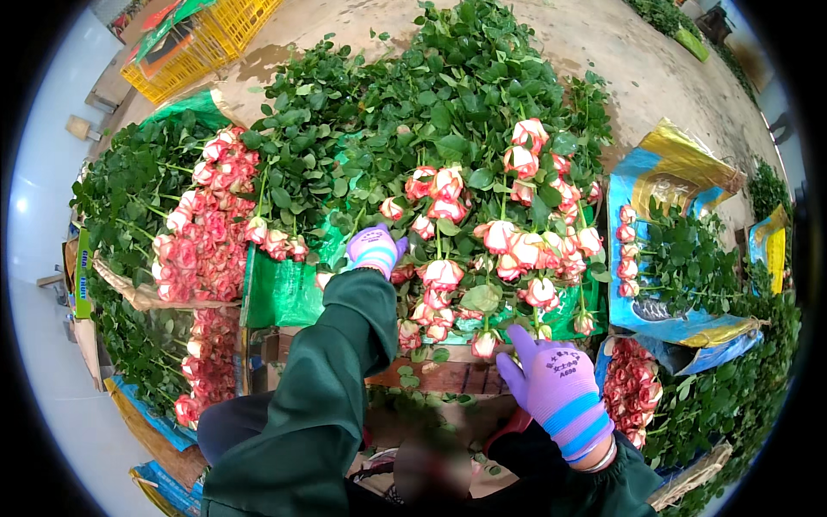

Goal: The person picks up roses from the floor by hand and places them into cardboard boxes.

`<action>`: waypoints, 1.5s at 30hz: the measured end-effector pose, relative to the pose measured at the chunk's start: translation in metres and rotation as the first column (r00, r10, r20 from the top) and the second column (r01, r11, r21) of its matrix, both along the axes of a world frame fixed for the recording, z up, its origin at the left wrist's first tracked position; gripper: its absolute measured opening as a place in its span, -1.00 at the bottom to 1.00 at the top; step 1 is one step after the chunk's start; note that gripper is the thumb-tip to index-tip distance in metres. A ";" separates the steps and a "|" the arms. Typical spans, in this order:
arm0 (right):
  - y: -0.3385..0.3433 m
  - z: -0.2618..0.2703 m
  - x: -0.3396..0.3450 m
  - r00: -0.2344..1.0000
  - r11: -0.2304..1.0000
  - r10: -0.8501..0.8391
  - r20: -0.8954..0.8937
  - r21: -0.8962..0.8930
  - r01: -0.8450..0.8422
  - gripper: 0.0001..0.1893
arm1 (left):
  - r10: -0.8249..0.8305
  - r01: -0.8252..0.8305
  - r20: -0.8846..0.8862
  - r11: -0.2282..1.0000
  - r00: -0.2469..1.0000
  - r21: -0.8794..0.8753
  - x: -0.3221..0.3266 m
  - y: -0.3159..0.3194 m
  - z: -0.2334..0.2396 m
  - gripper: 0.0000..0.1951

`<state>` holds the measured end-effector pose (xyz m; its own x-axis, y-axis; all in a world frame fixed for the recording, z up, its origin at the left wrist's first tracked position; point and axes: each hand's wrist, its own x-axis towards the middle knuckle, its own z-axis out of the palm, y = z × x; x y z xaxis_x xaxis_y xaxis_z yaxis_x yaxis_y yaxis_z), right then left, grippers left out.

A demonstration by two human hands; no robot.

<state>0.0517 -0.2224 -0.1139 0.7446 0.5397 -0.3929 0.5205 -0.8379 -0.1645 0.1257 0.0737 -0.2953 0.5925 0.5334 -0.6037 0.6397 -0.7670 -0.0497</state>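
Observation:
My left hand [376, 250], in a purple knit glove with blue bands, reaches among cut rose stems at the middle of a green-lined table [284, 291]. Its fingertips are hidden by leaves and by the hand itself. Beside it lies a loose heap of white-and-red roses [442, 274] with leafy stems [446, 97] pointing away from me. Gloved the same way, my right hand [549, 375] is at the table's front edge, thumb and forefinger apart. Nothing shows in its grasp. Close to its fingertips hangs a rose bloom [483, 344].
Packed roses [210, 239] lie in stacked layers at the left. At the right, a blue-and-yellow wrapping sheet [623, 258] carries a short row of roses [627, 251], with another bundle [630, 381] below. Yellow plastic crates [187, 61] stand at the far left.

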 end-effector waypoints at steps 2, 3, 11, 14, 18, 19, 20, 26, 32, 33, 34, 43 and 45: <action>0.003 -0.002 0.004 1.000 1.000 0.017 0.008 0.004 -0.017 -0.66 | -0.016 0.016 0.029 1.000 0.999 0.006 0.002 0.005 0.002 -0.35; 0.004 -0.003 0.005 1.000 1.000 0.027 0.012 0.008 -0.027 -0.66 | 0.002 -0.003 0.156 1.000 0.988 0.012 0.002 0.014 -0.014 -0.45; 0.015 -0.007 0.000 0.995 0.993 0.094 0.030 0.072 -0.096 -0.70 | -0.117 0.119 0.312 0.993 0.943 0.013 0.002 0.011 0.014 -0.57; 0.018 -0.006 -0.002 0.996 0.995 0.083 -0.026 0.060 -0.081 -0.69 | 0.018 0.072 0.518 0.986 0.855 -0.152 0.015 0.003 0.023 -0.42; 0.018 -0.004 -0.004 0.996 0.994 0.091 -0.024 0.065 -0.090 -0.68 | -0.146 0.219 0.202 0.887 0.968 -0.406 0.029 -0.031 0.034 -0.20; 0.018 -0.005 -0.004 0.996 0.995 0.079 -0.048 0.068 -0.076 -0.67 | -0.163 0.235 0.235 0.918 0.958 -0.320 0.025 -0.043 0.021 -0.25; 0.019 -0.004 -0.005 0.996 0.994 0.086 -0.039 0.067 -0.083 -0.67 | -0.179 0.244 0.273 0.943 0.945 -0.227 0.023 -0.049 0.011 -0.29; 0.014 -0.006 -0.005 0.998 0.995 0.053 -0.043 0.089 -0.049 -0.67 | -0.181 0.285 0.381 0.929 0.907 -0.238 0.009 0.001 0.011 -0.63; 0.005 -0.004 -0.007 0.996 0.985 0.084 -0.030 0.152 -0.079 -0.62 | 0.659 0.057 0.063 0.030 0.750 -0.998 -0.018 0.066 0.089 -0.76; -0.001 0.006 -0.009 0.999 0.990 0.050 -0.018 0.135 -0.047 -0.62 | 0.608 0.196 0.180 0.042 0.773 -0.980 -0.019 0.050 0.100 -0.76; -0.007 0.016 -0.012 1.000 0.994 0.007 -0.005 0.114 -0.006 -0.62 | 0.555 0.333 0.298 0.039 0.777 -0.942 -0.023 0.033 0.104 -0.75; 0.000 0.012 -0.020 0.997 0.987 0.051 -0.062 0.157 -0.040 -0.65 | 0.741 0.281 0.227 0.054 0.632 -0.958 -0.082 -0.003 0.098 -0.68; 0.000 0.017 -0.019 0.996 0.987 0.056 -0.062 0.151 -0.046 -0.66 | 0.700 0.097 0.197 0.180 0.687 -0.979 -0.091 -0.014 0.104 -0.67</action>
<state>0.0330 -0.2220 -0.0966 0.6895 0.6329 -0.3523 0.5459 -0.7737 -0.3215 0.0350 0.0599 -0.1917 0.8935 0.0931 -0.4393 0.4010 0.2749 0.8738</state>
